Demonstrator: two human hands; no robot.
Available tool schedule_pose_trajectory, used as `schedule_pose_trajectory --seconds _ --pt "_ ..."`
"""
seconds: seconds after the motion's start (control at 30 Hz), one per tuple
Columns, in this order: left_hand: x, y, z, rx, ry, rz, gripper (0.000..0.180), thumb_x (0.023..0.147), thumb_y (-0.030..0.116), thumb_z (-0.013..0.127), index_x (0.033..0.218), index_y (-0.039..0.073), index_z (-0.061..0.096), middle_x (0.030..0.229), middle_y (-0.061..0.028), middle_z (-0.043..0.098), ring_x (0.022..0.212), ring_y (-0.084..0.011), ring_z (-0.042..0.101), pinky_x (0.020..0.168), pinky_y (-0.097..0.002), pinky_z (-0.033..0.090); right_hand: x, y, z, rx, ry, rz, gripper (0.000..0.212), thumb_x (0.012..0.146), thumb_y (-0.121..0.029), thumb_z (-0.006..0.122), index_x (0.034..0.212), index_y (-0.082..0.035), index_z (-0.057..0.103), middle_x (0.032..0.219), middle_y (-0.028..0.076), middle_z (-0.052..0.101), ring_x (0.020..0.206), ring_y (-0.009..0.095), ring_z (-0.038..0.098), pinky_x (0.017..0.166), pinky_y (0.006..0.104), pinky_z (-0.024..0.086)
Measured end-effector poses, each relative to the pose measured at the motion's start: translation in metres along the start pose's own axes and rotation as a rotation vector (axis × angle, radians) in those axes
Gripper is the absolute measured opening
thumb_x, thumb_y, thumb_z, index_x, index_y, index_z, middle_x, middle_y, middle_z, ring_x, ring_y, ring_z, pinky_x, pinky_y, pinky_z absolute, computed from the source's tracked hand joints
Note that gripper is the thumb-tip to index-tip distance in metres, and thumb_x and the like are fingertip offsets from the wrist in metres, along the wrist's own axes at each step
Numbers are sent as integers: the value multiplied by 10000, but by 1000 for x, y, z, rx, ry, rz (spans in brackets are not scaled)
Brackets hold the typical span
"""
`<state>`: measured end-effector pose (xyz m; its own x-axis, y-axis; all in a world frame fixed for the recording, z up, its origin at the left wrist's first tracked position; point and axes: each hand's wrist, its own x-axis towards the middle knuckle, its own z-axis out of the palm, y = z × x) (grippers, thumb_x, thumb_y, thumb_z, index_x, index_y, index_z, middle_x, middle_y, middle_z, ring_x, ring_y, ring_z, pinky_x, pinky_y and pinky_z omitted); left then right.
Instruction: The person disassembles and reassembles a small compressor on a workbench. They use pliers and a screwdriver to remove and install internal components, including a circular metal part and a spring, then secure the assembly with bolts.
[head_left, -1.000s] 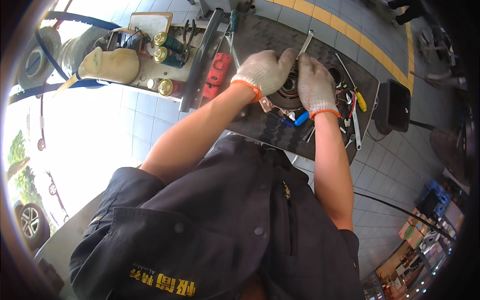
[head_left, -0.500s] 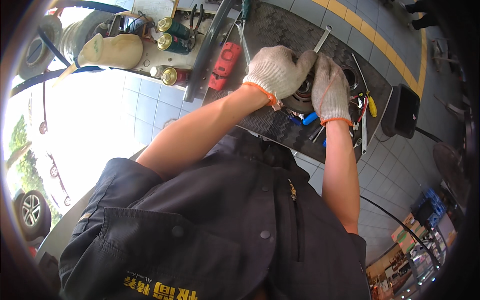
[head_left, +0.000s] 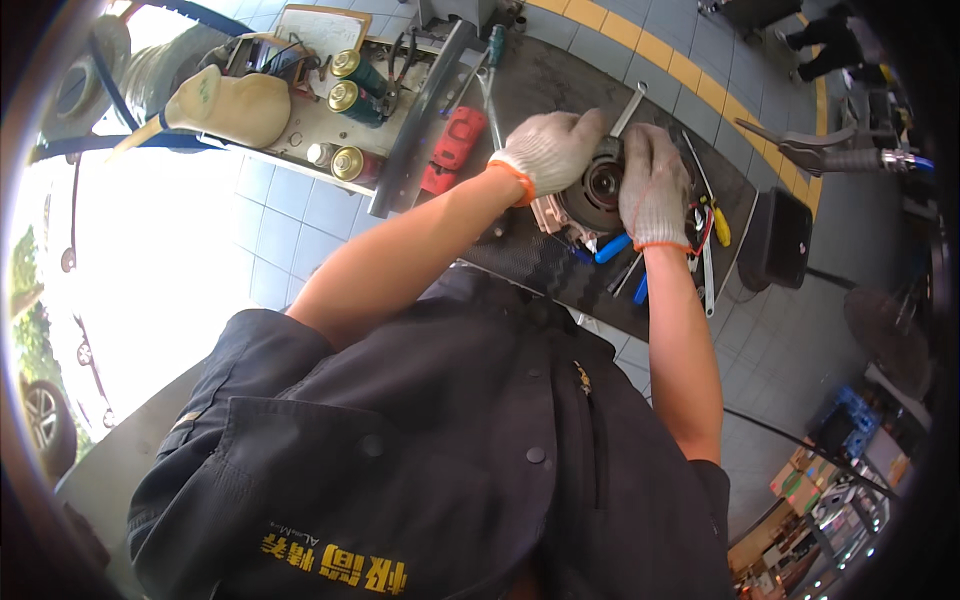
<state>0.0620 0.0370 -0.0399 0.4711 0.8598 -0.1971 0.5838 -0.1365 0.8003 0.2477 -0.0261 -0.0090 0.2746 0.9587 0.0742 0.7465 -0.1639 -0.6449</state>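
Fingers of the gloved left hand bend and those of the right hand lie nearly straight, at opposite edges of 1 round, dark metal part, upper centre of the frame; whether either grips it, I cannot tell.

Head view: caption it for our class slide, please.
Gloved left hand and gloved right hand flank a round metal part.

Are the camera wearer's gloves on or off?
On: pale knit gloves cover the left hand and right hand, orange cuffs at the wrists.
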Motion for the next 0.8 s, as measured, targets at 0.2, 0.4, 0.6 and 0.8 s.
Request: schedule_pose_trajectory --seconds 0.2,0.4,0.6,0.8 --pt "-49 -58 -17 -441 -328 114 1141 778 259 977 1753 -7 448 1674 -315 615 1590 -434 604 1298 -475 539 -9 -29 -28 -168 -256 -545 912 877 -376 974 1632 -34 594 1571 313 625 1447 533 632 1211 582 563" --pt "-50 -59 43 -225 349 409 1233 527 403 1111 1561 -51 615 1509 -283 708 1393 -478 719 1153 -551 613 -16 -60 -20 -490 -468 -481 1269 615 -358 1130 1708 -137 525 1658 293 518 1513 528 567 1244 604 545" --pt "-46 -68 64 -536 496 393 899 537 291 1017 1332 -6 721 1192 -196 800 1123 -451 797 941 -556 655 -11 -47 -10 -510 -498 -623 1103 688 -190 1008 1647 5 500 1583 300 560 1447 541 591 1214 624 530" --pt "-44 -71 73 -570 556 356 809 509 344 976 1215 31 736 1131 -158 775 1069 -404 795 910 -531 636 1 -41 -18 -573 -604 -679 1027 738 -228 877 1633 75 477 1554 259 576 1431 469 614 1261 551 488"
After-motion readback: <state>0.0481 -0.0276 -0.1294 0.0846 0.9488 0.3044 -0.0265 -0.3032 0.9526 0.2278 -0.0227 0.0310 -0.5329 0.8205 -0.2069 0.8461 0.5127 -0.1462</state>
